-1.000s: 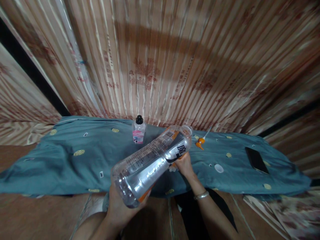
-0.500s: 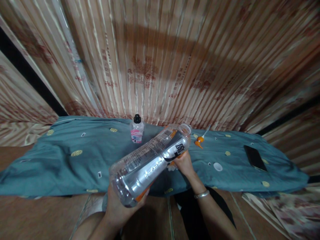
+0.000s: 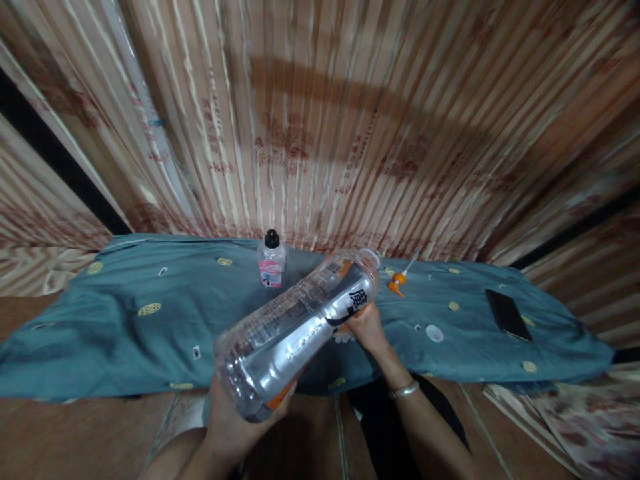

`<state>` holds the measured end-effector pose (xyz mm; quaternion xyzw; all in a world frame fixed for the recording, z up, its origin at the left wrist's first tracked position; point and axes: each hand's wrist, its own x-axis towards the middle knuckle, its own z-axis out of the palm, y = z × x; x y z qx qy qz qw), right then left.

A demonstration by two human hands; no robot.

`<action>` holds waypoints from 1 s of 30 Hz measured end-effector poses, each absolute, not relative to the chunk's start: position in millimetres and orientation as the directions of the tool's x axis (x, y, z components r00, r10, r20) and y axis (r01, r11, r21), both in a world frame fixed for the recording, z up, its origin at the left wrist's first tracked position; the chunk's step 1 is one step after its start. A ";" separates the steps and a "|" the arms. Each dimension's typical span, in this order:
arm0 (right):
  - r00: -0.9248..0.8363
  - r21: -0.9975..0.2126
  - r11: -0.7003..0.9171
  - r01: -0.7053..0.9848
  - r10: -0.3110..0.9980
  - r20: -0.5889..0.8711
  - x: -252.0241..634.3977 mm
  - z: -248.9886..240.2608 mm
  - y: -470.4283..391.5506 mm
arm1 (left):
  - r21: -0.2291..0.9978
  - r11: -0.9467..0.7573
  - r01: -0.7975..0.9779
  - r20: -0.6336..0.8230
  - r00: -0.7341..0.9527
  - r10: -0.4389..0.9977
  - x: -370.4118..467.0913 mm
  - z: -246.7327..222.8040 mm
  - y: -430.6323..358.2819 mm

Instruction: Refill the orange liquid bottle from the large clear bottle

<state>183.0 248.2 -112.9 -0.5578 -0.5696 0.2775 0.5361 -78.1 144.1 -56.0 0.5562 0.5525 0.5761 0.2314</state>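
Cloth (image 3: 125, 333) in teal covers the surface before striped curtains (image 3: 320, 120); both hands' fingers (image 3: 361, 319) grip a clear bottle (image 3: 295, 327).

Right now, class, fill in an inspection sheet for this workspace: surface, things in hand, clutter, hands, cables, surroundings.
Surface: blue patterned cloth, rumpled, spread over a low surface.
Things in hand: large clear bottle, uncapped, tilted with its mouth away from the person.
Clutter: small bottle with black cap, upright; orange pump nozzle; white cap; dark phone.
Hands: left hand grips the bottle's base; right hand supports it near the neck.
Cables: nothing seen.
Surroundings: striped curtain behind; brown floor.
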 end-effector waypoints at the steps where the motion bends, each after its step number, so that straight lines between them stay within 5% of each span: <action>1: 0.201 -0.915 0.225 0.334 0.932 0.302 182.6 -112.8 248.3 | 0.879 -0.319 0.354 0.422 -0.267 0.867 -78.5 -55.5 144.8; 10: 0.197 -0.914 0.216 0.344 0.935 0.295 181.3 -111.0 247.9 | 0.810 -0.371 0.455 0.521 -0.268 0.810 -81.9 -67.9 143.3; 16: 0.211 -0.913 0.206 0.353 0.933 0.292 180.7 -109.3 247.0 | 0.767 -0.452 0.455 0.599 -0.256 0.759 -78.0 -35.5 146.6; 30: 0.215 -0.907 0.228 0.353 0.924 0.316 179.8 -109.3 247.5 | 0.778 -0.449 0.440 0.576 -0.211 0.790 -82.4 -52.8 144.9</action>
